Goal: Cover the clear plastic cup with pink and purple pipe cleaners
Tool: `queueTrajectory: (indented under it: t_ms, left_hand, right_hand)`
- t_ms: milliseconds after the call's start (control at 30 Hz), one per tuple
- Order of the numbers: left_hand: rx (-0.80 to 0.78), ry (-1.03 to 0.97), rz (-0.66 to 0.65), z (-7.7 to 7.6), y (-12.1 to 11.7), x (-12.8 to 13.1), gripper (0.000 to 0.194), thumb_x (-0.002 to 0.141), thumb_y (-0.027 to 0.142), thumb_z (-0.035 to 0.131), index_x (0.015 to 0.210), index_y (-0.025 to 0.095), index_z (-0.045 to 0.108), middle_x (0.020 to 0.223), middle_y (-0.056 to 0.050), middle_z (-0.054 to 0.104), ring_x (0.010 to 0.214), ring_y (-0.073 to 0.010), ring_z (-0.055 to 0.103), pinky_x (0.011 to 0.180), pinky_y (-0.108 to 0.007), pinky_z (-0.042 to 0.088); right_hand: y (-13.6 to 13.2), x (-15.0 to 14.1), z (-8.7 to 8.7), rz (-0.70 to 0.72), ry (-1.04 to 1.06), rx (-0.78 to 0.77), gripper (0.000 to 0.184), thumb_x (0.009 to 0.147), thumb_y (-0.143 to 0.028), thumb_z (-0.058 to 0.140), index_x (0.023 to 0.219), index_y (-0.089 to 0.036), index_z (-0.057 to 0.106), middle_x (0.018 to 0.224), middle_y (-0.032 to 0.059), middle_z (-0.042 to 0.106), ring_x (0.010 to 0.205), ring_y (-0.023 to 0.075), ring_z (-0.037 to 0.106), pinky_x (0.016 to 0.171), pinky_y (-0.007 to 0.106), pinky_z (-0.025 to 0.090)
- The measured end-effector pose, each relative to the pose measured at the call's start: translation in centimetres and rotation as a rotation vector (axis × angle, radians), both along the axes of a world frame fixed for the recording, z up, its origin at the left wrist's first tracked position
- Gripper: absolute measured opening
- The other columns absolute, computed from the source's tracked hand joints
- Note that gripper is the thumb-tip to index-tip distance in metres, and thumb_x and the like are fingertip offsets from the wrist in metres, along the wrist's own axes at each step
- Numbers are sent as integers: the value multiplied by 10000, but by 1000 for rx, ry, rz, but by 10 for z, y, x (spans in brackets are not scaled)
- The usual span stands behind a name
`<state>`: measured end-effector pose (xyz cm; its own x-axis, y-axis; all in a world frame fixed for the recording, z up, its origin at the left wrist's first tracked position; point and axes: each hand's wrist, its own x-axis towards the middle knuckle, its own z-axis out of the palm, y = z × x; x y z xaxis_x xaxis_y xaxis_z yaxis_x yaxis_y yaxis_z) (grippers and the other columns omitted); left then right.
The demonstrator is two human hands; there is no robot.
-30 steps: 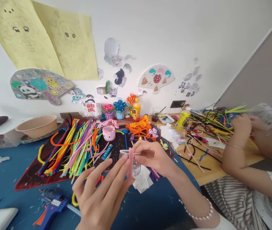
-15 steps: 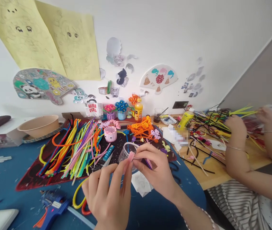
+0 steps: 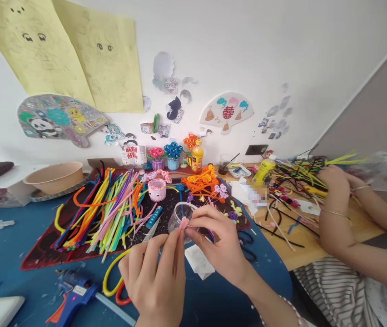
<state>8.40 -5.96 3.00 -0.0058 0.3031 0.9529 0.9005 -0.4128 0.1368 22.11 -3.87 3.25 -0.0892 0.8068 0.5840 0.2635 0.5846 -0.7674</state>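
A small folded piece of pink pipe cleaner point(image 3: 183, 222) is pinched at the fingertips of both hands. My left hand point(image 3: 156, 277) grips it from below, with the fingers pressed together. From the right, the thumb and fingers of my right hand point(image 3: 218, 240) close on the same piece. Just behind the fingertips stands a clear plastic cup point(image 3: 177, 212), partly hidden by my right hand. A blue-handled cutter or scissors point(image 3: 154, 218) lies left of the cup. Beyond it sits a pink pipe-cleaner pot point(image 3: 157, 190) with a small face.
Many coloured pipe cleaners point(image 3: 111, 213) cover the dark mat at left. A blue glue gun point(image 3: 77, 290) lies at front left, near a yellow loop point(image 3: 108, 277). Folded white paper point(image 3: 199, 262) rests below my right hand. At right, another person's arms point(image 3: 338, 204) reach over the wooden table.
My hands and the pink piece have shifted very slightly left, still pinching. At right, the other person's far hand has moved left, close to their near hand.
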Motion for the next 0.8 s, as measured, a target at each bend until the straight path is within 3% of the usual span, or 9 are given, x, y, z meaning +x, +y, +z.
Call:
queueTrajectory:
  t_ms: [133,300,567,700,800]
  left_hand:
    - [15,20,11,-1,-3,-7,156,815,74,736,915,193,755,682,-31,696,642,-186,510,611,-338,304]
    - [-26,202,44,-6,-9,-17,442,810,102,756,1229,230,699,711,-4,681,643,-166,480,631,-328,306]
    - [-53,359,2,-19,-22,-38,419,806,109,752,1214,196,709,740,-25,677,702,-178,509,664,-331,340]
    - [-101,344,-71,-13,-28,-47,369,829,112,720,1189,193,721,800,-60,698,734,-195,536,687,-342,348]
    - [-195,352,-61,-6,-21,-42,370,894,220,657,1262,233,683,999,-101,734,889,-252,588,790,-387,370]
  right_hand:
    - [3,-1,-2,13,8,-35,155,916,-357,677,866,-237,761,892,71,672,833,214,634,685,310,530]
    - [8,-1,-4,84,105,-113,150,893,-360,711,848,-224,754,893,61,661,844,200,617,732,313,505]
    - [18,10,1,256,301,-307,214,818,-407,777,782,-198,747,860,54,625,798,182,590,677,292,481]
    - [21,13,5,332,289,-367,207,823,-379,781,774,-180,753,848,55,620,811,173,572,702,287,465]
    - [21,10,6,377,266,-392,221,813,-386,788,785,-170,750,843,52,608,777,169,567,641,277,450]
